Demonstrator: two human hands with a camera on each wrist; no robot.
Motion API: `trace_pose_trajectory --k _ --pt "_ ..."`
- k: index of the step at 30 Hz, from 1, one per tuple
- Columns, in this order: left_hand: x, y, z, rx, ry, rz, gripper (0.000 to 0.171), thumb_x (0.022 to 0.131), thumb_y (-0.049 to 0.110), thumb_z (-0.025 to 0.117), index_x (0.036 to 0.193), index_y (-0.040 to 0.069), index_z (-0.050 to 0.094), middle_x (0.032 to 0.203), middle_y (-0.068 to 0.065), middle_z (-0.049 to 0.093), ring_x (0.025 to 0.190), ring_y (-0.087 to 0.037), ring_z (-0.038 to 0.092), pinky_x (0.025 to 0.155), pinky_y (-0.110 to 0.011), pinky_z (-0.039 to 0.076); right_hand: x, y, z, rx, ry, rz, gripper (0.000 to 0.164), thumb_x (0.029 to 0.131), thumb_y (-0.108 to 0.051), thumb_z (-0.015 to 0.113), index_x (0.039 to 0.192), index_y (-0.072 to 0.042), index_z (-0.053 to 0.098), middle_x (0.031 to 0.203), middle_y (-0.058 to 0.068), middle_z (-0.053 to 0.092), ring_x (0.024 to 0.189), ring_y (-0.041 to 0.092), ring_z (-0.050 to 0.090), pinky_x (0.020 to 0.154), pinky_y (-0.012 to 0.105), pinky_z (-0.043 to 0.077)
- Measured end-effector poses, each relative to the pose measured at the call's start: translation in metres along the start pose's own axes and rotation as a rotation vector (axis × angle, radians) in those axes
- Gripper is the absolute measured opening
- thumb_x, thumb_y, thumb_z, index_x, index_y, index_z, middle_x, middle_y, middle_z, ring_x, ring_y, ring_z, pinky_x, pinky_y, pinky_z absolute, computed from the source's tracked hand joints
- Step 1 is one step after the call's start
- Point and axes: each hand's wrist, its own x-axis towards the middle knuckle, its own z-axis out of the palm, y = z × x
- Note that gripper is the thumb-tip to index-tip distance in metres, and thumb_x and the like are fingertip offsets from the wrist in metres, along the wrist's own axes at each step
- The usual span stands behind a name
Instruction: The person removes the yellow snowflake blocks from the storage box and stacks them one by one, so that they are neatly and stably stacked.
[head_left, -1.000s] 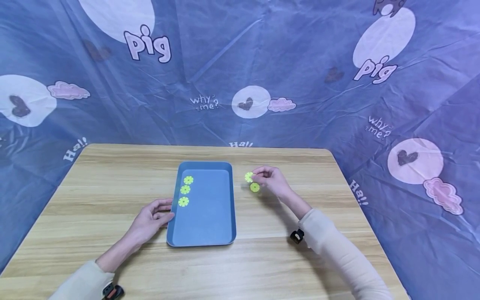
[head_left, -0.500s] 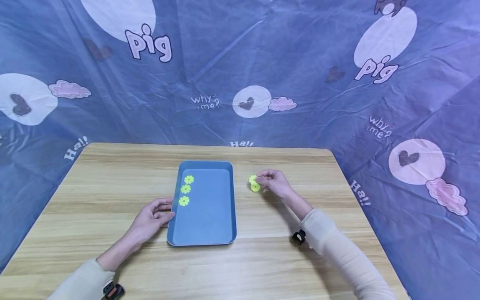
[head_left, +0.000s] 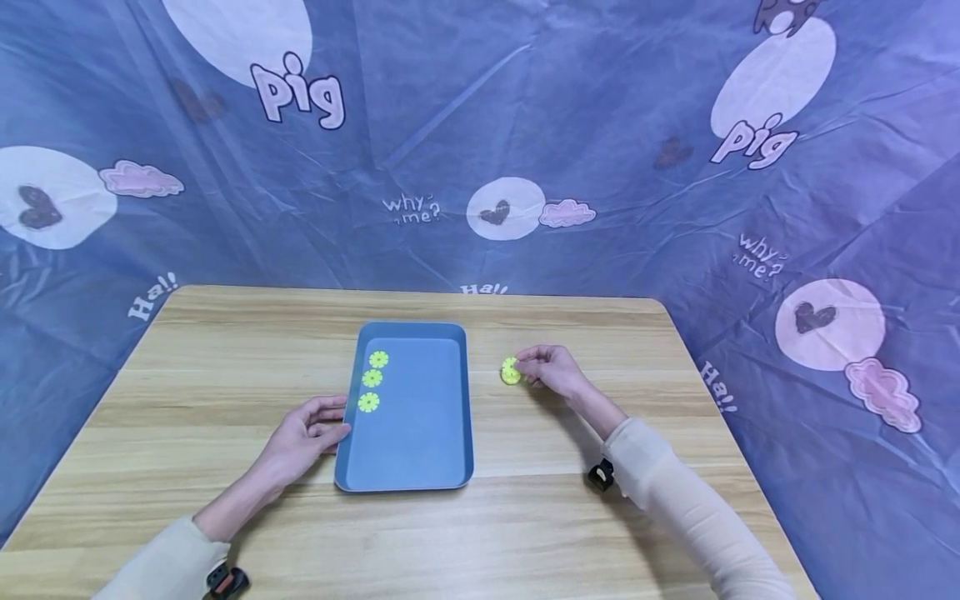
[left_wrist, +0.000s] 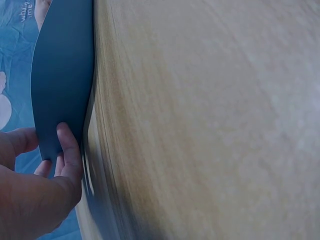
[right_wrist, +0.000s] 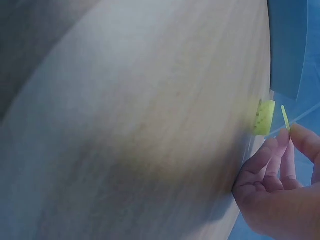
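My right hand [head_left: 553, 369] pinches a thin yellow-green notched disc [right_wrist: 285, 118] between thumb and fingertips. Just below that disc, on the table, stands a short stack of like discs [right_wrist: 265, 118]; in the head view the held one overlaps it. At the left long side of a blue rectangular tray [head_left: 420, 425], my left hand [head_left: 303, 435] holds the wall, thumb at the rim and fingers against the outer face. Inside the tray, three flower-like yellow-green discs [head_left: 372, 378] lie in a column near its left wall.
A light wood-grain table [head_left: 225, 350] carries the tray and the stack. Behind it and along the right side hangs a blue printed cloth [head_left: 420, 133]. Black straps with small devices [head_left: 602, 475] sit at both wrists.
My right hand has moved slightly right and toward me, bringing its disc from beside the stack to over it. The left hand and the tray have stayed in place.
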Motion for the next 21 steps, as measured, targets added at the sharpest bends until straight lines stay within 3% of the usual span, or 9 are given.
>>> trace_pose_trajectory --k 13,21 --pt "0.0023 -0.0031 0.0001 0.009 0.005 -0.007 0.056 0.104 0.012 0.065 0.154 -0.003 0.044 0.146 -0.029 0.057 0.110 -0.021 0.070 0.083 -0.024 0.065 0.0018 0.0045 0.0013 -0.039 -0.019 -0.013 0.028 0.096 -0.006 0.073 0.119 0.008 0.068 0.077 -0.006 0.068 0.069 0.009 0.059 0.063 0.018 0.052" --pt "0.0013 -0.0020 0.0010 0.006 0.008 0.002 0.055 0.104 0.011 0.066 0.152 -0.004 0.045 0.146 -0.030 0.057 0.108 -0.018 0.071 0.082 -0.023 0.064 0.0035 0.0061 0.0022 -0.085 -0.010 -0.027 0.028 0.096 -0.008 0.073 0.119 0.008 0.068 0.079 -0.005 0.067 0.069 0.009 0.058 0.062 0.019 0.051"
